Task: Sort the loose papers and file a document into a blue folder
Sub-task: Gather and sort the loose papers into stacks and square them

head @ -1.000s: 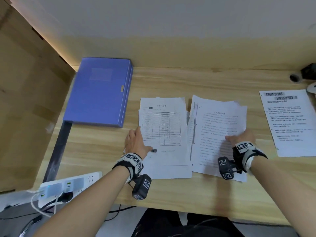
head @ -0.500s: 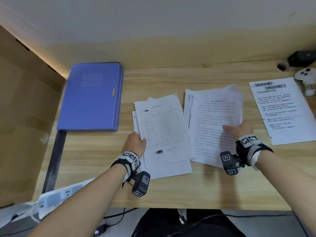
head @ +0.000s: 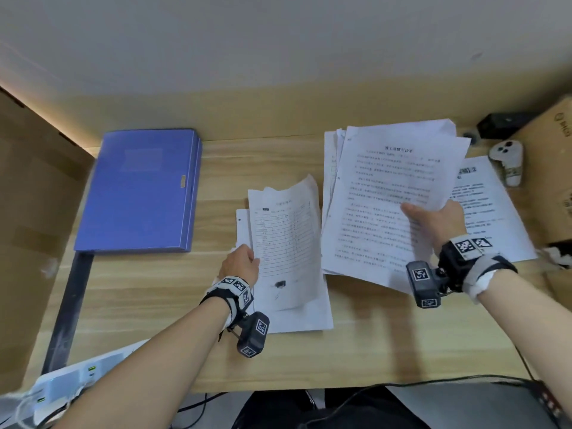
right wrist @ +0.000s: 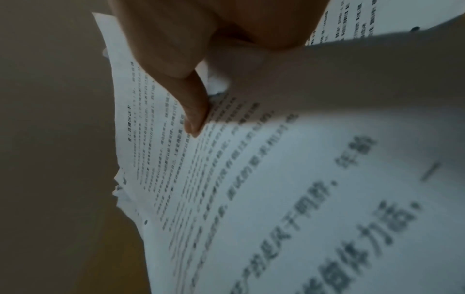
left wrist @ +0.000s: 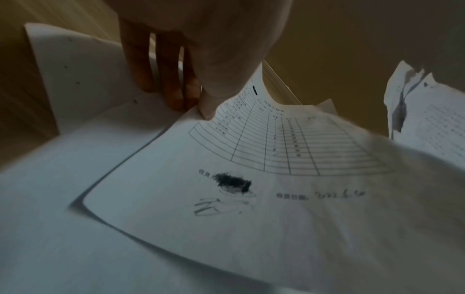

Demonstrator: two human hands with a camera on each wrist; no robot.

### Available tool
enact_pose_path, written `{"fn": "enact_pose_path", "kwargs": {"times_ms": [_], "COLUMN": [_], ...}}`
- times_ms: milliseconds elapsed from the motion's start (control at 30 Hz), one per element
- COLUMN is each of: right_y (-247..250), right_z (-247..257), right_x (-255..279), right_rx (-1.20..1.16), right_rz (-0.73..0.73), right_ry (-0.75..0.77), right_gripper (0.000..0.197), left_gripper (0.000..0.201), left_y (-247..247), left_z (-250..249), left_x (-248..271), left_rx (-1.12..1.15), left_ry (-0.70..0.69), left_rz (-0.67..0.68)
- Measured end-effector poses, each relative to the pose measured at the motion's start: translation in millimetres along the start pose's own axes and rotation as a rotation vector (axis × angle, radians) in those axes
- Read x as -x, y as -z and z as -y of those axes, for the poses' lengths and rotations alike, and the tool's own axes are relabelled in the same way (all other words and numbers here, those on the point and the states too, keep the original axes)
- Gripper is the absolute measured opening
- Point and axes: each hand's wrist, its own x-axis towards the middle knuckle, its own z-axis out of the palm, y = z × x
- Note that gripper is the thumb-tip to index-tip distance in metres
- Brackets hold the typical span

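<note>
A shut blue folder point(head: 139, 190) lies flat at the desk's back left. My left hand point(head: 243, 263) pinches the left edge of a sheet with a printed table point(head: 288, 239) point(left wrist: 276, 179), thumb on top and fingers beneath, curling it up off the white sheets point(head: 303, 320) under it. My right hand point(head: 433, 222) grips a stack of text pages point(head: 387, 199) point(right wrist: 226, 179) by its right side, thumb on top, and holds it raised off the desk. The fingers beneath that stack are hidden.
A printed instruction sheet point(head: 486, 212) lies flat to the right, partly under the raised stack. A white controller point(head: 507, 162) and a black device point(head: 501, 123) sit at the back right beside a cardboard box point(head: 554, 168). A power strip point(head: 68, 382) hangs off the front left edge.
My right hand has lifted the text stack up and back from the desk. My left hand has moved to the table sheet's left edge and peeled it upward.
</note>
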Motion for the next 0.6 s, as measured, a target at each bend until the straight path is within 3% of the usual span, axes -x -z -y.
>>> {"fn": "enact_pose_path", "kwargs": {"times_ms": [333,500,600], "right_y": [8,-11,-37], "right_z": [20,8,-29], "right_x": [-17,-10,-7], "right_rx": [-0.095,-0.087,-0.038], "right_rz": [0.052,0.239,0.420], "right_ry": [0.024,-0.041,-0.150], "right_gripper": [0.035,0.029,0.044], "left_gripper": [0.011,0.010,0.011], "left_y": [1,5,4], "left_z": [-13,-15,-18], "left_x": [0,3,8], "left_rx": [-0.103,-0.073,-0.056], "left_ry": [0.000,0.009,0.010], "left_rz": [-0.012,-0.013,0.004]}}
